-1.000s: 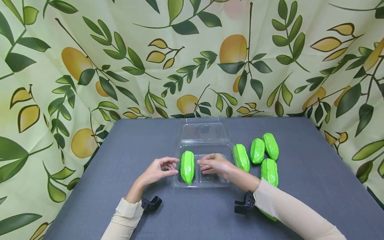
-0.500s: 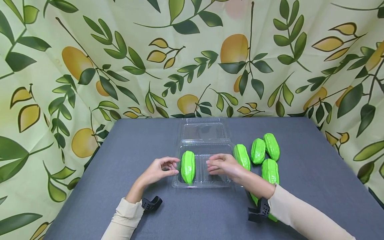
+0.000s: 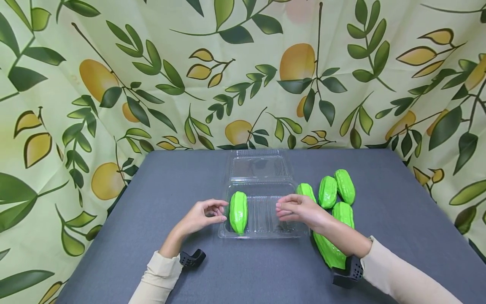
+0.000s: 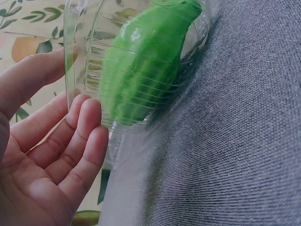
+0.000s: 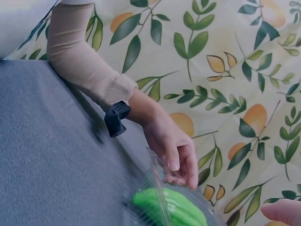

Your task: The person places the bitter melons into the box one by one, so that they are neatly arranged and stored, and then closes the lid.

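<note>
A glossy, ridged green fruit or vegetable like a bitter melon (image 3: 238,212) lies lengthwise in the left part of a clear plastic clamshell container (image 3: 262,233), whose lid (image 3: 259,166) is folded back. My left hand (image 3: 203,217) is at the container's left wall with loosely bent fingers. In the left wrist view, its fingertips (image 4: 91,110) are close to or touching the plastic. My right hand (image 3: 300,210) hovers over the container's right side, fingers relaxed and holding nothing. The right wrist view shows the left hand (image 5: 174,146) by the container and one right fingertip (image 5: 284,212).
Several more green melons lie right of the container, among them one at the back (image 3: 344,186) and one nearer me (image 3: 330,251), partly hidden by my right arm. The grey tabletop (image 3: 182,177) ends at a leaf-patterned cloth (image 3: 258,97).
My right hand has drawn away to the right from beside the melon in the container. My left hand and the container have stayed put.
</note>
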Action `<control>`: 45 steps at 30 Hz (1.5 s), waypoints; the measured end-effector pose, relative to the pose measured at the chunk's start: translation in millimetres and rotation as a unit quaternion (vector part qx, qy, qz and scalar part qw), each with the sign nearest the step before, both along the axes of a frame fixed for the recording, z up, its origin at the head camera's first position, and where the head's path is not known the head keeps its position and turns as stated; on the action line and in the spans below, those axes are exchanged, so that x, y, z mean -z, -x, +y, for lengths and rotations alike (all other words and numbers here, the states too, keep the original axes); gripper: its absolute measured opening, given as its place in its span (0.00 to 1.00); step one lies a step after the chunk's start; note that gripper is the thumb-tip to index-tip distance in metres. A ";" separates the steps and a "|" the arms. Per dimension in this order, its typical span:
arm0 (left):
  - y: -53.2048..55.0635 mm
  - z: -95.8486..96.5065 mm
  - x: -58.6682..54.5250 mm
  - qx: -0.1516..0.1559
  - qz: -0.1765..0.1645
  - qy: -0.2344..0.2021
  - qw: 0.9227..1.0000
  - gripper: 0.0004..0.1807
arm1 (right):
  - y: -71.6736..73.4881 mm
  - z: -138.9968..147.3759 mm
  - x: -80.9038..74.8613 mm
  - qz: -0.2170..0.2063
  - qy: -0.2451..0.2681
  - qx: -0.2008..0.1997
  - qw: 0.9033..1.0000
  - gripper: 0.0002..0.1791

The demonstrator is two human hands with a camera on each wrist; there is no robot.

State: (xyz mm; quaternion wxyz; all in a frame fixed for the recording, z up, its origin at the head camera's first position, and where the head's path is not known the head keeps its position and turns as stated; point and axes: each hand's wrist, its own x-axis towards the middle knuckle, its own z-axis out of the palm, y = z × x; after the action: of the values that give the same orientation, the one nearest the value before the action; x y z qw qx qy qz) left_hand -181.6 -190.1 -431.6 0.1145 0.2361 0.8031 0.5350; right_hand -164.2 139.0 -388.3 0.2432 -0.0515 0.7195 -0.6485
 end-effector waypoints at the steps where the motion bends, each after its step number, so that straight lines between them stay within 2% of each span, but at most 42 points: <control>1: -0.1 0.0 0.1 0.000 0.000 0.000 1.000 0.23 | -0.6 3.0 -0.9 0.000 -0.002 -0.003 1.000 0.22; 7: -0.9 -0.2 -0.2 0.000 -0.001 -0.003 1.000 0.23 | -3.5 19.0 -6.3 -0.004 0.002 -0.003 1.000 0.20; 17: -0.6 0.2 -0.7 0.000 0.003 -0.002 1.000 0.23 | -7.9 48.7 -11.2 0.016 -0.022 0.004 1.000 0.24; 26: -0.1 -0.2 -1.6 0.000 -0.003 -0.005 1.000 0.23 | -9.9 73.5 -9.4 0.035 -0.045 0.012 0.998 0.27; 31: -0.5 0.1 -1.9 0.000 -0.007 -0.004 1.000 0.23 | -9.2 85.8 -8.5 0.038 -0.064 0.029 0.997 0.28; 39: -0.7 -0.4 -2.4 -0.001 -0.004 0.002 1.000 0.23 | -7.1 104.6 -7.7 0.059 -0.082 0.046 0.994 0.23; 45: -0.4 -0.4 -1.9 -0.002 -0.003 0.004 1.000 0.23 | -5.7 116.2 -4.8 0.058 -0.099 0.066 0.991 0.25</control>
State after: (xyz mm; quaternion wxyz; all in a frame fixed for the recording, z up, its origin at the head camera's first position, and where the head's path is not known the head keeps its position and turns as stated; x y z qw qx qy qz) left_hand -181.2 -190.5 -429.7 0.1167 0.2325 0.8055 0.5324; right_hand -158.5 255.1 -383.5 0.1614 -0.0174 0.7952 -0.5842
